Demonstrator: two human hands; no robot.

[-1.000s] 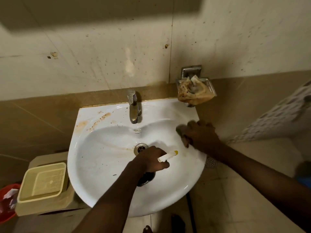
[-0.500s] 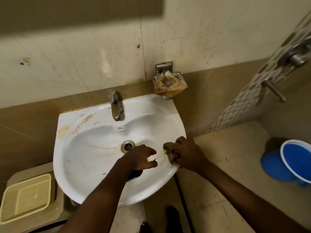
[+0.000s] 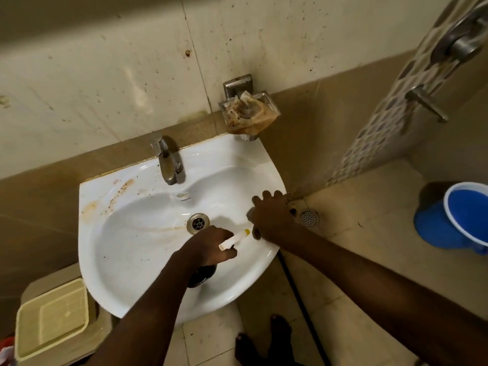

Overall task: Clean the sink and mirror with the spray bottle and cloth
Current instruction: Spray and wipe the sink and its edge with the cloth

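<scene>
Wiping at the right rim of the sink (image 3: 126, 196), head view, sole view on record. Change noted: the right hand (image 3: 272, 217) has travelled over the last second from the far right of the bowl, below the soap dish (image 3: 249, 112), nearer along the rim, and now sits on the right edge; the left hand (image 3: 208, 247) has kept its place just near of the drain (image 3: 198, 221). Reading for the task: the wiping is working round the right rim, while the brown stains at the far left of the deck and the streak running left from the drain remain, so the sink is judged only partly done and the mirror not begun; no mirror shows here. Left hand: fingers curled tight round the spray bottle (image 3: 235, 238), whose pale nozzle with a yellow tip points right toward the other hand and whose dark body hangs below the fist over the bowl. Right hand: fingers bent down over the rim, pressing a dark wad that peeps out at the palm's near edge, probably the cloth (image 3: 255, 233), though too little shows to be sure. Tap (image 3: 167, 165) stands at the far side, no water seen running.
</scene>
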